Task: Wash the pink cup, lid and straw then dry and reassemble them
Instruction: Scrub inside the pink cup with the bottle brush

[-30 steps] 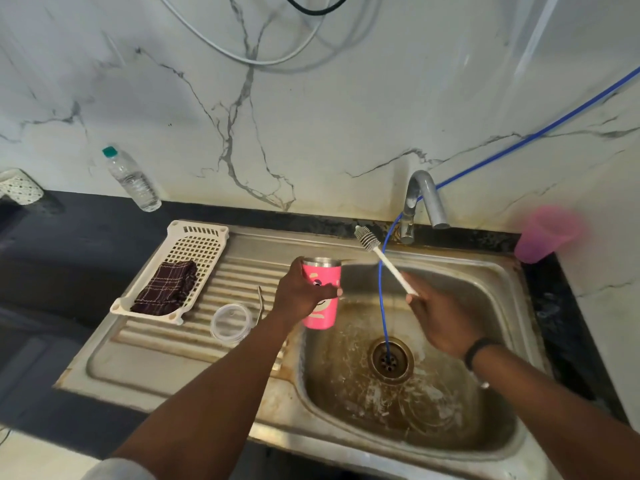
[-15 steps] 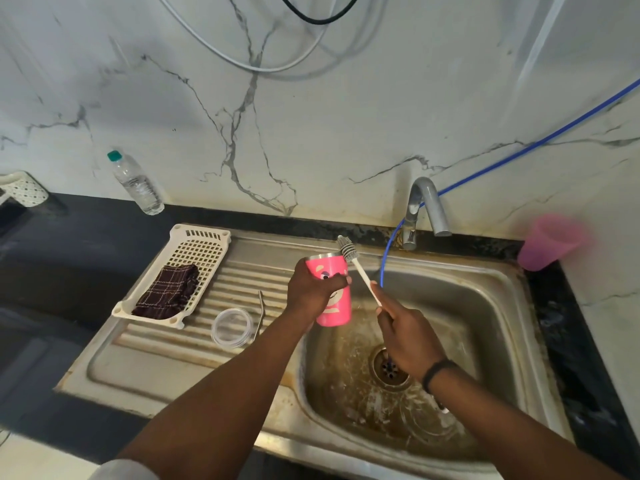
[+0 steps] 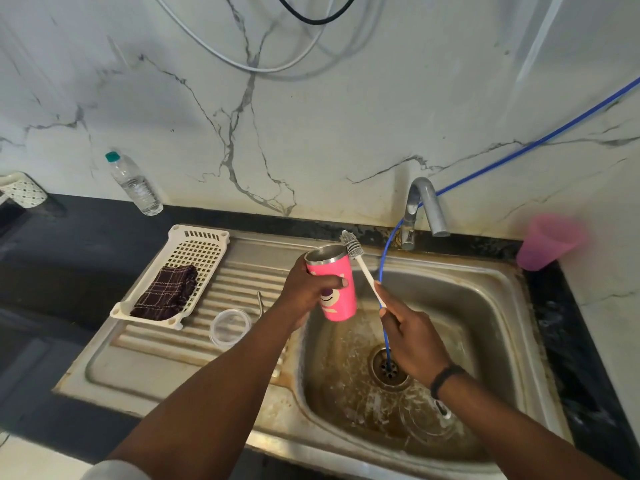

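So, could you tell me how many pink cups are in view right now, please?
2. The pink cup is held in the left hand over the sink; a blurred pink plastic cup stands on the counter right of the tap. None seem hidden.

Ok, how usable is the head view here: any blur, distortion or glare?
Head view: mostly sharp on the pink cup and brush; the pink tumbler at the right edge is smeared; wide-angle bending bows the sink rim and counter; soft wall shadows, no harsh glare.
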